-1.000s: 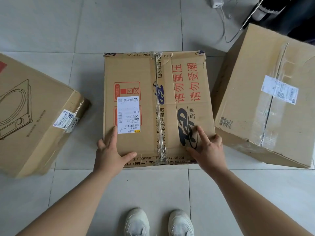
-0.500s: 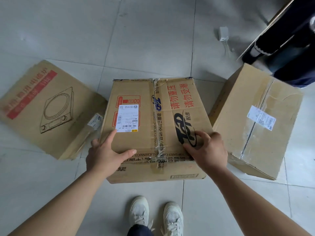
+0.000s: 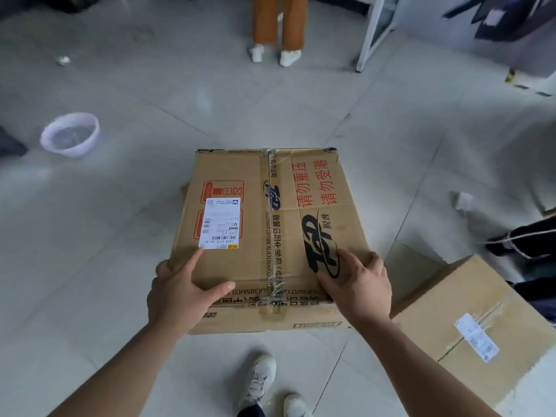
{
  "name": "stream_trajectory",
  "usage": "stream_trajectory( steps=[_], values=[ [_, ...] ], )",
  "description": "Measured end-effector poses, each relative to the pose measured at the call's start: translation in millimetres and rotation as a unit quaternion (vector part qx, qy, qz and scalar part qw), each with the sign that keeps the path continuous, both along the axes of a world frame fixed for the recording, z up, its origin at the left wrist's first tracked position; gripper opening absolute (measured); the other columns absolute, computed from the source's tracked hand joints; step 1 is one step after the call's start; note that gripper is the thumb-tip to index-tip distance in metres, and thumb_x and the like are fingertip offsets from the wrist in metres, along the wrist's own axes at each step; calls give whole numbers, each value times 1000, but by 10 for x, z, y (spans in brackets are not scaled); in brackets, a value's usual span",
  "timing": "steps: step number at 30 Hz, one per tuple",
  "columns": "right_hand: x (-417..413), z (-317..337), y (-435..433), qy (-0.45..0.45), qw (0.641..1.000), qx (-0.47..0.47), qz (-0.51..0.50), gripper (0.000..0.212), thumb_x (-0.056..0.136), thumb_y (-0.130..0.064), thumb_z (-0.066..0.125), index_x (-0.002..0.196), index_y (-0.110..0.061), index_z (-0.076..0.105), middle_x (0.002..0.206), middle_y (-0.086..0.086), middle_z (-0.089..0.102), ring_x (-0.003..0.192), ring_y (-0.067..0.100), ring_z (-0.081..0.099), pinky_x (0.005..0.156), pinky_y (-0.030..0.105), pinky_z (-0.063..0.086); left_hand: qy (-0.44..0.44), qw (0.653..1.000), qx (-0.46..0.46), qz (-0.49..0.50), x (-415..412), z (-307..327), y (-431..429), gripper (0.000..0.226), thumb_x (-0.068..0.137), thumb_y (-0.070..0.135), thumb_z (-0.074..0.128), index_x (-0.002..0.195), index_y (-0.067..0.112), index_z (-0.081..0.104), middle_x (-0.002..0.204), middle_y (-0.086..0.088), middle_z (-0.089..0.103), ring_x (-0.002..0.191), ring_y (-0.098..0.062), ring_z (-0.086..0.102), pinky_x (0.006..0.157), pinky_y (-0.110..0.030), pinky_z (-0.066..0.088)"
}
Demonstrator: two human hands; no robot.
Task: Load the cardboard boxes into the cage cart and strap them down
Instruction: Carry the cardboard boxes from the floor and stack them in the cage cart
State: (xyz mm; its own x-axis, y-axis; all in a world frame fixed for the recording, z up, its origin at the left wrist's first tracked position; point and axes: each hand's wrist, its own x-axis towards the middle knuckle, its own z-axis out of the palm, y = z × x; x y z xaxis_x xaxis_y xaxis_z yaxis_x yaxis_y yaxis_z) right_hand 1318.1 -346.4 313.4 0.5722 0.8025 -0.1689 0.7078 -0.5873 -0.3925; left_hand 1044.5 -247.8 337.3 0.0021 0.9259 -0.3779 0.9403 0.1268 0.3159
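Since half a second ago the cardboard box [image 3: 270, 236] has come up with my hands and the view has swung forward; the box with the cooker drawing is out of sight, and the second box [image 3: 469, 326] now sits low on my right, on the floor [image 3: 120, 236].

My left hand [image 3: 180, 293] grips the near-left corner: thumb along the near edge, forefinger stretched over the top toward the shipping label [image 3: 221, 224], the other fingers wrapped round the left side. My right hand [image 3: 358, 287] grips the near-right corner, fingers spread across the top over the black logo, the outer ones hooked over the right edge. Both forearms reach out about evenly, so neither hand is nearer.

The box lies dead ahead between my hands, its taped seam running straight away from me, its near face showing below my wrists. I judge it to be off the floor, though its underside is hidden.

Beyond, a white basin [image 3: 70, 135] stands on the floor to the far left and another person's legs [image 3: 279, 22] are straight ahead. A white frame [image 3: 370, 31] stands up right; I cannot tell whether that is the cage cart, so my heading depends on finding it.
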Motion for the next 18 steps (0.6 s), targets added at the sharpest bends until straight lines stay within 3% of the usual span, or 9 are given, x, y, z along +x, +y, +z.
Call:
stream_trajectory(
  steps=[10,18],
  values=[
    [-1200,1543,163,-13,975,67,209,55,73,-64,61,119,-34,58,112,9,45,103,29,48,87,36,46,-23,969,84,232,-1294,1401,-1139,99,56,78,67,142,46,30,132,-9,35,113,-29,50,94,-40,46],
    [-2655,2250,159,-29,911,81,402,56,76,-70,53,126,-44,50,130,12,42,118,29,43,97,36,40,-17,900,116,421,-2415,1914,-2227,98,56,81,63,141,45,31,136,-8,34,114,-29,50,94,-42,48]
  ],
)
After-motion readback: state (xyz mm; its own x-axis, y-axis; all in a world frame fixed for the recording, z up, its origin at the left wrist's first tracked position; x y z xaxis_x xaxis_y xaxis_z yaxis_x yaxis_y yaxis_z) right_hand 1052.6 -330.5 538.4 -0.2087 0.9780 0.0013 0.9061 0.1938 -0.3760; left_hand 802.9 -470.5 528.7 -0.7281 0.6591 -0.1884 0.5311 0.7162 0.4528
